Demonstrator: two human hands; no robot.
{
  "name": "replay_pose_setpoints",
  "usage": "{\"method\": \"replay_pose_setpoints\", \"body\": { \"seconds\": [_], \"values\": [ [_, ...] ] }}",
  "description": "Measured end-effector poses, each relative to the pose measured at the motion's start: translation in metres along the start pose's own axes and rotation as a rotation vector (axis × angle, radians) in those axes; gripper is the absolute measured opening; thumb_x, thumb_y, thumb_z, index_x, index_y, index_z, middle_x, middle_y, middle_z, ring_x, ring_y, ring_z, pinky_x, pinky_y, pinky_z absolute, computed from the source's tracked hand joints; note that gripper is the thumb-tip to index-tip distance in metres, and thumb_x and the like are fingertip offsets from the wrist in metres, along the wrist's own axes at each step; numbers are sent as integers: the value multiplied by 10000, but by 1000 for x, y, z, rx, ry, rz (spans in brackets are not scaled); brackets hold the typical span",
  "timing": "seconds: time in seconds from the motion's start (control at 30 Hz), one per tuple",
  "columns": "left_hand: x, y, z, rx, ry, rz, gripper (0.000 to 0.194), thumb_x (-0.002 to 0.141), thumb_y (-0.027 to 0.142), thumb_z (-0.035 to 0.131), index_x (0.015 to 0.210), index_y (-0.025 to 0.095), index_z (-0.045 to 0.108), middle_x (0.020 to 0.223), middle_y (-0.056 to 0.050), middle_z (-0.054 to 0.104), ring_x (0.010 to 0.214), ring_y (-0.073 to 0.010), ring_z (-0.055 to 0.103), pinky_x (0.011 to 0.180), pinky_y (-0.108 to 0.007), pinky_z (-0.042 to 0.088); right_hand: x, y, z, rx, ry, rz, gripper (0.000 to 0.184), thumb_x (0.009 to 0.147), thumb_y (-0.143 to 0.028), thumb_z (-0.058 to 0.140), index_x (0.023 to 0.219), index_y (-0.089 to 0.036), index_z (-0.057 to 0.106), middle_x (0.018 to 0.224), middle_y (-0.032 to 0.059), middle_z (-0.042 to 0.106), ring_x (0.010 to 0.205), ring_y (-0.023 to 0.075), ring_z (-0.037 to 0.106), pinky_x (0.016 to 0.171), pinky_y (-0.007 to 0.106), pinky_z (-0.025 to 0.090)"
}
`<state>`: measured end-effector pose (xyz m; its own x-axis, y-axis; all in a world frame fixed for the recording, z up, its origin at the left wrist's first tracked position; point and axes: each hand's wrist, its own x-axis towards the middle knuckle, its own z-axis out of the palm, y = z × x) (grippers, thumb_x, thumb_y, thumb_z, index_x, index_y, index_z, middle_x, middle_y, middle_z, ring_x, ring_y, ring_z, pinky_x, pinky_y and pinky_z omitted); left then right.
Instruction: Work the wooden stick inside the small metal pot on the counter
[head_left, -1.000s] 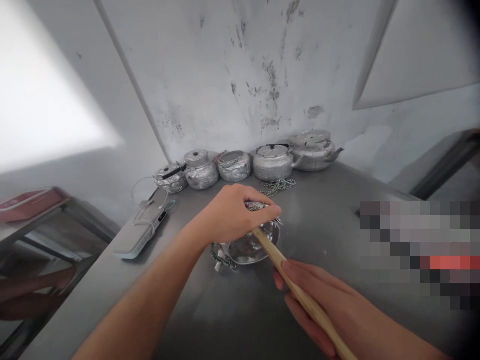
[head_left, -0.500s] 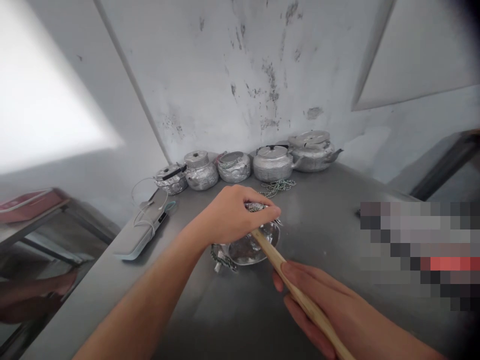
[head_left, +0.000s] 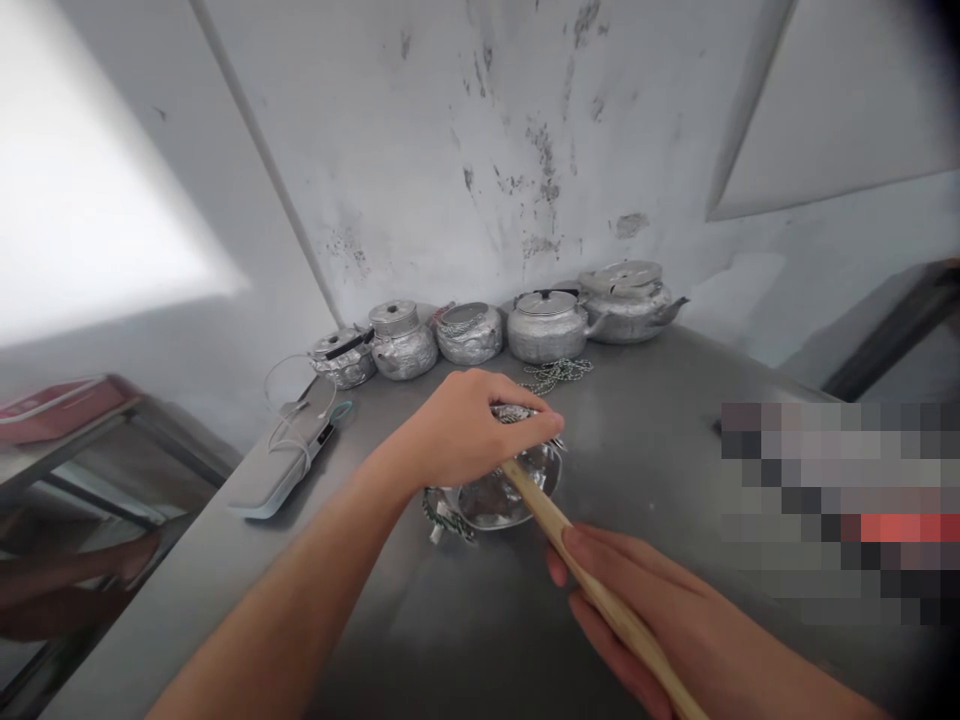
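Near the middle of the table, my left hand (head_left: 472, 430) is closed over the top of a small, dented silvery metal vessel (head_left: 499, 500), perhaps a kettle. Its fingers and thumb press on the vessel, and a patterned cord shows under them. My right hand (head_left: 649, 580) is wrapped round a wooden stick (head_left: 622, 620) that slants up from the lower right. The far end of this stick reaches the vessel beneath my left hand, where its tip is hidden. A green and white cord (head_left: 446, 515) lies at the vessel's left side.
Several dented metal kettles (head_left: 547, 330) stand along the wall. Another cord (head_left: 559, 373) lies before them. A grey flat case (head_left: 277, 465) with a white cable rests at the table's left edge. A pink tray (head_left: 64, 405) sits on a side table. A pixelated area covers the right.
Almost nothing differs; both hands, the stick and the vessel hold their places. The view has shifted very slightly.
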<state>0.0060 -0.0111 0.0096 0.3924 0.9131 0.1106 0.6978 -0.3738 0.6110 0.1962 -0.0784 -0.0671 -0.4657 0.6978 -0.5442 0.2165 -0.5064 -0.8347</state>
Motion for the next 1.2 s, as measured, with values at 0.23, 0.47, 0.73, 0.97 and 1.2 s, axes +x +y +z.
{"method": "replay_pose_setpoints", "body": {
  "seconds": [0.23,0.47,0.73,0.97,1.2],
  "values": [
    [-1,0,0,-4,-2,4,310,949,504,604,1068,298,804,1160,4,746,995,-232,681,882,-313,508,-2,-5,-2,-5,6,7,441,1024,-557,296,911,-259,602,510,-50,424,441,127,370,400,209,304],
    [0,-1,0,4,5,11,314,951,519,602,1062,306,805,1165,21,747,987,-225,684,900,-315,506,0,-1,0,-17,5,-8,438,1021,-570,318,863,-270,596,491,-50,430,417,124,375,394,207,288],
    [0,0,1,9,3,-2,299,952,509,604,1058,314,804,1139,29,753,980,-219,687,900,-315,509,1,-1,-2,-13,5,-9,451,1020,-574,297,879,-273,602,502,-43,430,433,135,380,395,209,306],
    [0,1,0,4,3,-2,301,952,507,603,1069,312,802,1176,34,743,1005,-219,680,892,-314,510,1,1,-1,-61,11,-10,423,1008,-572,371,870,-255,615,467,-40,453,427,135,383,401,211,309],
    [0,0,0,7,1,-13,309,952,514,600,1070,313,801,1153,28,750,1014,-231,682,918,-329,506,-5,-6,1,-63,7,10,424,1032,-506,319,860,-237,599,467,-56,425,414,113,335,386,182,312]
  ]
}}
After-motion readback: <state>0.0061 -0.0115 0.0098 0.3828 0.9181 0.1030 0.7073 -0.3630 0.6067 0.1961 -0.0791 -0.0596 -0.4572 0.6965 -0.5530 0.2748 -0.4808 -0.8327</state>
